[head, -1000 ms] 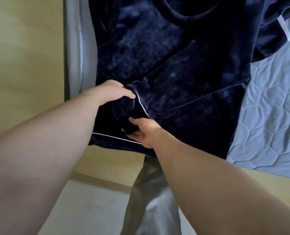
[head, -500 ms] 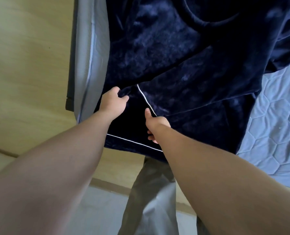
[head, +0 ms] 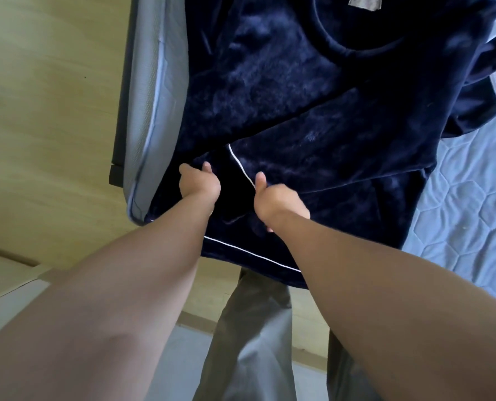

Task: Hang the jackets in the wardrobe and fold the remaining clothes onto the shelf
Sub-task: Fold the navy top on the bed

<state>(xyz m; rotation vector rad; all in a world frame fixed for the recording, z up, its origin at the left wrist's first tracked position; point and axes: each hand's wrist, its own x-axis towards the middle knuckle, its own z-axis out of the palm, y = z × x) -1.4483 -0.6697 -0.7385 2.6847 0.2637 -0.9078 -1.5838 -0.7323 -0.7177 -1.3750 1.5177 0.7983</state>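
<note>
A dark navy velvet top (head: 284, 82) with thin white piping lies spread on the bed, its round neckline at the far end and its hem hanging over the near edge. One sleeve is folded across the body, its white-piped cuff between my hands. My left hand (head: 199, 183) grips the fabric at the sleeve end near the mattress corner, fingers curled into the cloth. My right hand (head: 275, 198) holds the folded sleeve just right of the piping, thumb up on top, fingers tucked under the fabric.
The mattress (head: 472, 198) has a light blue quilted cover; its corner (head: 142, 169) is at the left. A wooden panel (head: 53, 111) runs along the left side. More dark cloth (head: 478, 91) lies bunched at the far right. My grey trousers (head: 255, 342) stand below.
Both hands slid apart along the folded sleeve end; my right thumb came up on top of the fabric. The view shifted so the neckline and label came into sight.
</note>
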